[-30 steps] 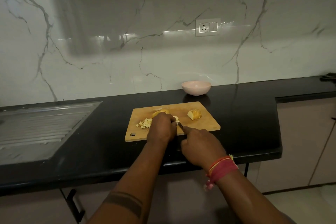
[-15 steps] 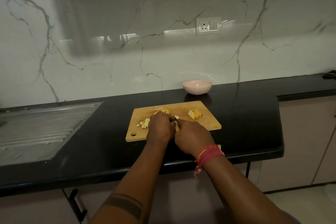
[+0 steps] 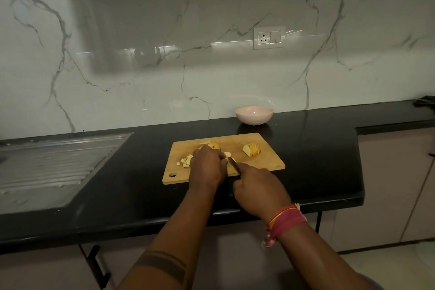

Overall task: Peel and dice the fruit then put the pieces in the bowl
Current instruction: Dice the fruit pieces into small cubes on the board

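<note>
Black stone counter (image 3: pixel 141 172) carries a rectangular wooden cutting board (image 3: pixel 263 165); behind the board sits an empty pink bowl (image 3: pixel 254 114). Likely risk: the small steel knife (image 3: pixel 233 163) could nick the fingers just beside it. Right hand (image 3: pixel 260 192) clenches the knife handle; left hand (image 3: pixel 207 167) curls over yellow fruit mid-board, pale diced cubes (image 3: pixel 185 161) at board's left, a sliced wedge (image 3: pixel 252 149) at its right
</note>
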A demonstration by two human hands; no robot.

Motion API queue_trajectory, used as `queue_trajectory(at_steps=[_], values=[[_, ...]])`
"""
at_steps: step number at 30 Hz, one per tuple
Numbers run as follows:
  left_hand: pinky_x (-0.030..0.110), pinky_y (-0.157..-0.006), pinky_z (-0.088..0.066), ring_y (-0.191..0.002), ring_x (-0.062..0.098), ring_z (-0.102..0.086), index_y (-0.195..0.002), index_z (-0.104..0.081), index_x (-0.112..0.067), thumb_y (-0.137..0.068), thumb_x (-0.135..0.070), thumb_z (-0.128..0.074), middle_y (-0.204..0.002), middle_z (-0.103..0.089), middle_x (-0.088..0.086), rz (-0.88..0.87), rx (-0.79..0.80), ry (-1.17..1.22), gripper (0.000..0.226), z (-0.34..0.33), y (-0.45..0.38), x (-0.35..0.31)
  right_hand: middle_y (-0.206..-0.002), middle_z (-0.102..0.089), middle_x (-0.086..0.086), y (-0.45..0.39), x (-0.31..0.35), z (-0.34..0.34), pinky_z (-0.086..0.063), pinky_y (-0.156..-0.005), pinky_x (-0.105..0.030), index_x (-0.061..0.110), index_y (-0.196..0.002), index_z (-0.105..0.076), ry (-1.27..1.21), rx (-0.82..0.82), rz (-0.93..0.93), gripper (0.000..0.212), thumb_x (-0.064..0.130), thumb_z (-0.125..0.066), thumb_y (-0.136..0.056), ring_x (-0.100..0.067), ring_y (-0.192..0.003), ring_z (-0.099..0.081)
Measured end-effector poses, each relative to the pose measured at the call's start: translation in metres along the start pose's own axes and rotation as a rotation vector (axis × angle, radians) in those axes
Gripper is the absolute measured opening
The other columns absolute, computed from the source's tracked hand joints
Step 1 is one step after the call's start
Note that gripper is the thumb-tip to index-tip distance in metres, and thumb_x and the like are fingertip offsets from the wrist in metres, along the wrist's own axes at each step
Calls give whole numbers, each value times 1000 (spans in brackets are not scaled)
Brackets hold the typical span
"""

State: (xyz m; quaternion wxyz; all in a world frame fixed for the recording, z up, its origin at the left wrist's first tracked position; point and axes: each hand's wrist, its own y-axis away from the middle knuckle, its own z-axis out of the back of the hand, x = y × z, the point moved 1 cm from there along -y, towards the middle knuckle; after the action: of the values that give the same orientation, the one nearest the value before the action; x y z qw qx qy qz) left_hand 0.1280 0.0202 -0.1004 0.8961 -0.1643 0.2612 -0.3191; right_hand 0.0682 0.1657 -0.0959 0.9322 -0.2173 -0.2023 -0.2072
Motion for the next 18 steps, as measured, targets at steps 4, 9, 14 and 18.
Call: queue_trajectory(at_steps=[4,9,14,18], values=[[45,-97,-43,-112,24,-51,-116,-75,-34,-96,-38,-67,-121,-66,-2,63,4,-47,23,11,3,-2,-93,-67,0,-5,7,-4,-54,-68,-33,36,-146,-45,-12,-28,10,51,31,-47,-95,-18,-77,-62],[46,-97,-37,-114,26,-51,-117,-74,-38,-98,-41,-62,-123,-62,-1,85,42,-76,23,14,4,-1,-98,-68,-2,-17,13,-8,-49,-66,-31,31,-134,-55,4,-6,15,40,30,-48,-95,-18,-77,-58],[46,-96,-38,-112,27,-52,-112,-76,-36,-99,-41,-61,-119,-63,0,77,60,-79,20,13,2,-2,-77,-54,5,-26,18,-8,-44,-63,-30,28,-130,-59,31,27,16,37,27,-49,-95,-17,-72,-56],[48,-98,-38,-112,27,-52,-110,-76,-33,-99,-43,-61,-117,-63,0,99,60,-89,22,13,3,-3,-79,-51,4,-19,15,-7,-42,-65,-31,26,-131,-56,74,67,33,36,26,-49,-95,-18,-74,-55]])
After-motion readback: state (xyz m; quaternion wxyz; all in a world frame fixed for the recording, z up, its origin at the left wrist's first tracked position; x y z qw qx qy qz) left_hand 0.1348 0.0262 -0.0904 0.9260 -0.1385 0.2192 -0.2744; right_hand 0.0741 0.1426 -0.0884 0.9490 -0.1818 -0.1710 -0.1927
